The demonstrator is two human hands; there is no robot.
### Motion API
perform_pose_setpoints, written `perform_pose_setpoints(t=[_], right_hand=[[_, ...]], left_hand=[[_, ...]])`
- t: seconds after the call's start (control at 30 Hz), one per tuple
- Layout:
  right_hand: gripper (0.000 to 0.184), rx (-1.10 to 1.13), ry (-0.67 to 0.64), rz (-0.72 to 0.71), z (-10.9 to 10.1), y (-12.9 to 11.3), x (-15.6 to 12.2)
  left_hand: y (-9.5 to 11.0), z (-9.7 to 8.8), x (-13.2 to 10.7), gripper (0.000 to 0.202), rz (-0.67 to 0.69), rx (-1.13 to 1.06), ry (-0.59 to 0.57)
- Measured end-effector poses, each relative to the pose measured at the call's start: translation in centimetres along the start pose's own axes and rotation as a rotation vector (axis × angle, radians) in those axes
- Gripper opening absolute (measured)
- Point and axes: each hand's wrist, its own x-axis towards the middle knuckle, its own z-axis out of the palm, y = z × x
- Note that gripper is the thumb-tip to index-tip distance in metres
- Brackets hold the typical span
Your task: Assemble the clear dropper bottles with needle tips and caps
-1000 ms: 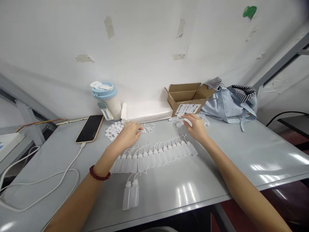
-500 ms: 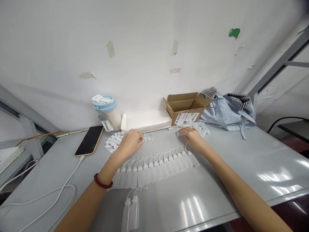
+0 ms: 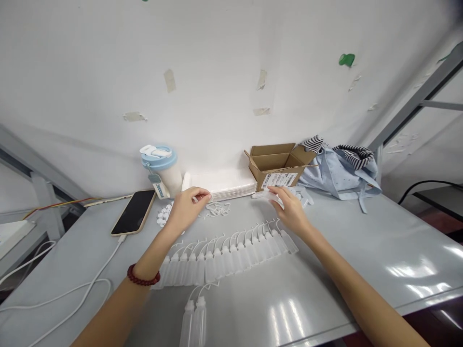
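Note:
My left hand [image 3: 188, 207] hovers by the white caps, its thumb and fingertips pinched together; what they hold, if anything, is hidden. Below its fingertips lies a tangle of thin white curved tubes [image 3: 218, 209]. The small white caps [image 3: 163, 215] show partly behind this hand. My right hand [image 3: 290, 211] reaches to loose translucent bottles [image 3: 304, 196] in front of the cardboard box, its thumb and forefinger apart around a translucent bottle [image 3: 263, 193]. Across the table runs a row of bottles with curved tubes [image 3: 231, 260]. Two more such bottles [image 3: 193, 322] lie nearer me.
At the back stand a blue-lidded cup [image 3: 164, 168], a stack of white trays or sheets [image 3: 220, 183], an open cardboard box [image 3: 277, 166] and a light-blue cloth bag [image 3: 336, 171]. A phone [image 3: 133, 212] with a white charging cable [image 3: 94, 282] lies on the left of the grey table [image 3: 361, 250].
My left hand has turned and shifted slightly left, uncovering more of the tubes and covering more caps. My right hand has spread its thumb and forefinger at the loose bottles.

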Motion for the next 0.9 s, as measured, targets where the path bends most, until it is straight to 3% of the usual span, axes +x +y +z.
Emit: perform_pose_setpoints(t=[0.13,0.23,0.43,0.7,0.8,0.9], right_hand=[[0.021,0.312,0.179,0.089,-0.6,-3.9,-0.3],[0.01,0.664,0.103,0.24,-0.7,-6.8,-1.0],[0.02,1.083,-0.124,0.412,0.1,-10.3,-2.2],[0.022,1.123,-0.182,0.46,1.2,-11.2,-3.0],[0.023,1.092,-0.181,0.497,1.5,-11.0,-3.2],[0.023,1.011,-0.161,0.477,1.6,-10.9,-3.4]], left_hand=[[0.3,0.4,-1.6,0.018,-0.028,0.0,-0.005],[1.0,0.9,-3.3,0.017,-0.056,-0.048,-0.012],[3.2,2.1,-6.2,0.014,-0.112,-0.202,-0.049],[4.6,2.6,-7.3,0.011,-0.09,-0.293,0.036],[4.5,2.7,-7.5,0.011,-0.113,-0.323,0.014],[4.4,2.8,-7.8,0.013,-0.037,-0.347,-0.003]])
